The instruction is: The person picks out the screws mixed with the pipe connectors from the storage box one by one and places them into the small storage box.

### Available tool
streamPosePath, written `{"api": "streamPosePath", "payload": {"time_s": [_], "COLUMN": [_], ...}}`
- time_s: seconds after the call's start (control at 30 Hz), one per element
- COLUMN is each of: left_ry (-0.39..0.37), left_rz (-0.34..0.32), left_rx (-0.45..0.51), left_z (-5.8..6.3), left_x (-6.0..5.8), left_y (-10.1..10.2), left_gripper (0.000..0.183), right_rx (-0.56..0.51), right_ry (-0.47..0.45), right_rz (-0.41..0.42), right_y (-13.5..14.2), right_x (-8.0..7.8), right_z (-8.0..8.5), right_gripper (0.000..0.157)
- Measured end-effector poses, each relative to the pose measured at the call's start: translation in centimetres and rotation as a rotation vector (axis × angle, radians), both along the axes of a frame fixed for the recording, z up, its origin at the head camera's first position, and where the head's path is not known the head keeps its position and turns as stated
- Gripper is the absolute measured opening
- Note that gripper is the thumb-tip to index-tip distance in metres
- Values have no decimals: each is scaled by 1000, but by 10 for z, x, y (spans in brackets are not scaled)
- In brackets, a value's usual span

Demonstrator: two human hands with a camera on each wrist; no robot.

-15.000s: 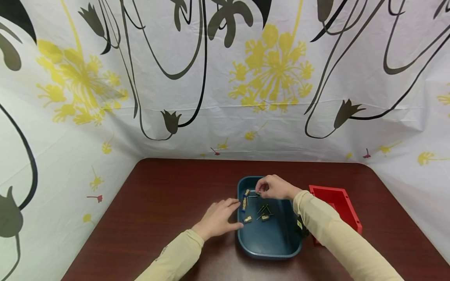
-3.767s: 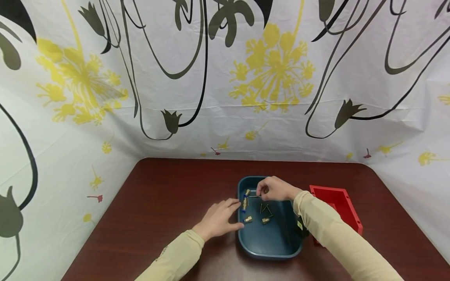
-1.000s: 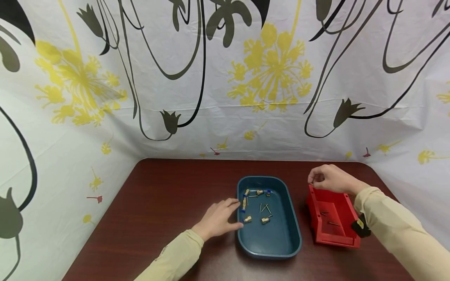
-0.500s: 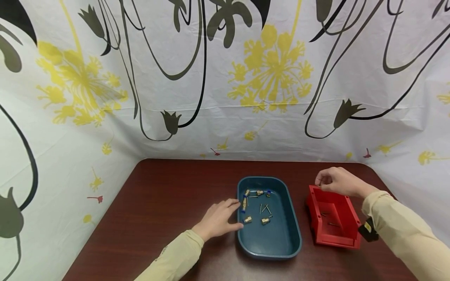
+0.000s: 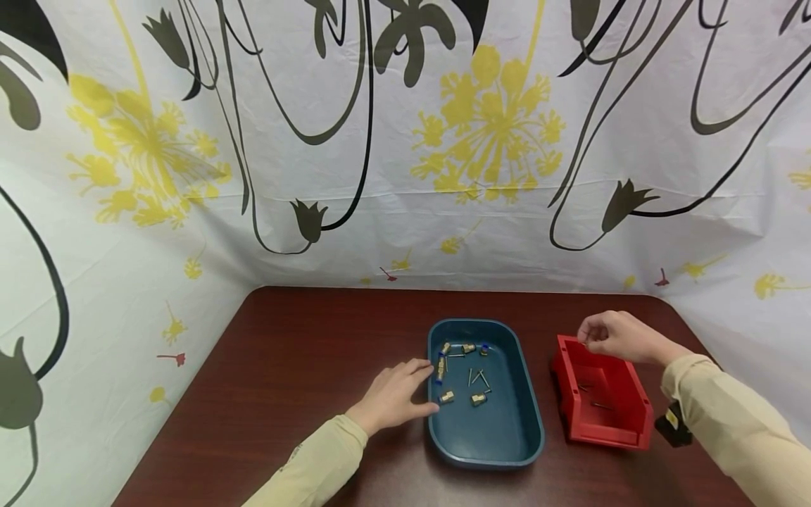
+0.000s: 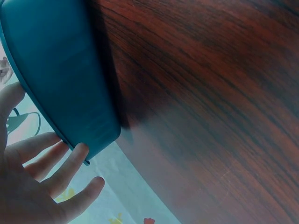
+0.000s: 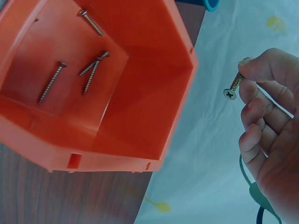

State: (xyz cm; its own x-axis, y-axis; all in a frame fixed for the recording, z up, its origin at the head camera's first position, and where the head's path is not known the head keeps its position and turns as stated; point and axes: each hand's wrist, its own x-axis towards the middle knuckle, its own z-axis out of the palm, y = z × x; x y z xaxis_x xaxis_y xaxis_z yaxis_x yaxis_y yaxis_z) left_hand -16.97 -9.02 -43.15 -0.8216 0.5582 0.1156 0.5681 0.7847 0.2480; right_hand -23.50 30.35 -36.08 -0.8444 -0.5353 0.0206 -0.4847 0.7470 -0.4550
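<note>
My right hand [image 5: 624, 338] is over the far end of the red bin [image 5: 610, 435], pinching a screw [image 7: 236, 84] between thumb and forefinger. The cross-slotted head of that screw shows in the right wrist view. Several similar screws [image 7: 50, 83] lie on the bin's floor. My left hand [image 5: 393, 394] rests with spread fingers on the left rim of the blue tray [image 5: 488, 462]; the left wrist view shows its fingertips [image 6: 80, 150] against the rim. Inside the tray are brass fittings [image 5: 478, 399], some with blue parts [image 5: 440, 370], and several screws [image 5: 484, 380].
The dark wooden table [image 5: 304, 352] carries both containers, the bin right of the tray with a narrow strip between them. A white patterned cloth [image 5: 393, 169] hangs behind and along the sides. A black wrist camera [image 5: 674, 424] sits near the bin's right edge.
My right hand worked among the tray's screws earlier, then carried one across to the red bin. Over the last second it drifted slightly right and nearer. The left hand stays put.
</note>
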Motion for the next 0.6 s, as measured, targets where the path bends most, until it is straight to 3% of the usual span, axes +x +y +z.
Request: {"api": "streamPosePath", "payload": {"time_s": [0.6], "left_ry": [-6], "left_rz": [3], "left_rx": [-5], "left_z": [-1], "left_x": [-1], "left_y": [0], "left_gripper": [64], "right_rx": [4], "right_ry": [-31], "right_rz": [22], "right_y": [10], "right_x": [4], "right_z": [-14], "right_gripper": [15]}}
